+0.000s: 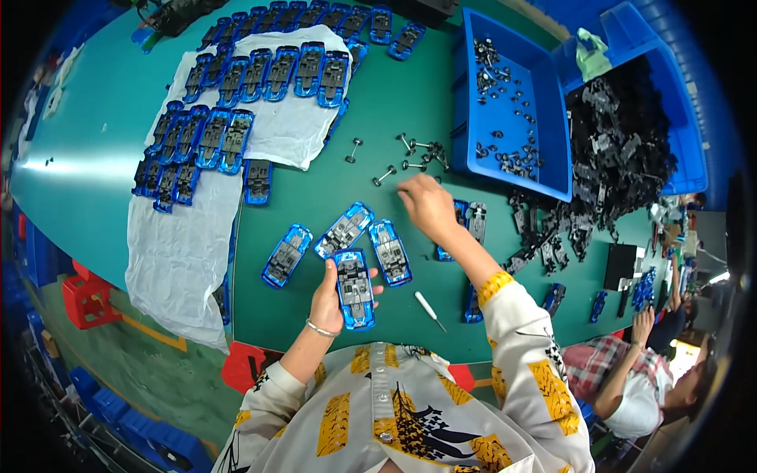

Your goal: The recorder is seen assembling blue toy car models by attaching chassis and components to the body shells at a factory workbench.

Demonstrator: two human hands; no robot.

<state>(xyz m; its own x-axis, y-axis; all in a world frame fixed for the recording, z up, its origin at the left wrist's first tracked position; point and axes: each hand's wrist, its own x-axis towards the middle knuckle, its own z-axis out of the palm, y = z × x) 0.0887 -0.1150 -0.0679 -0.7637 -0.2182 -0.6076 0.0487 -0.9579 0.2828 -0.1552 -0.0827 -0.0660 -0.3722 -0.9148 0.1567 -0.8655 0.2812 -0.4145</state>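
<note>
My left hand (330, 298) holds a blue toy car body with a black chassis (354, 288), underside up, near the front edge of the green table (315, 173). My right hand (426, 206) reaches forward over the table with its fingertips pinched close to small metal wheel axles (410, 154); whether it grips one is unclear. Three more blue car bodies (344, 230) lie underside up just beyond my left hand.
Rows of finished blue cars (260, 75) lie on a white cloth (181, 244) at the left. A blue bin (512, 102) holds small black parts; a pile of black chassis (615, 158) fills another. A screwdriver (430, 310) lies near the edge. Another person (631, 378) sits at the right.
</note>
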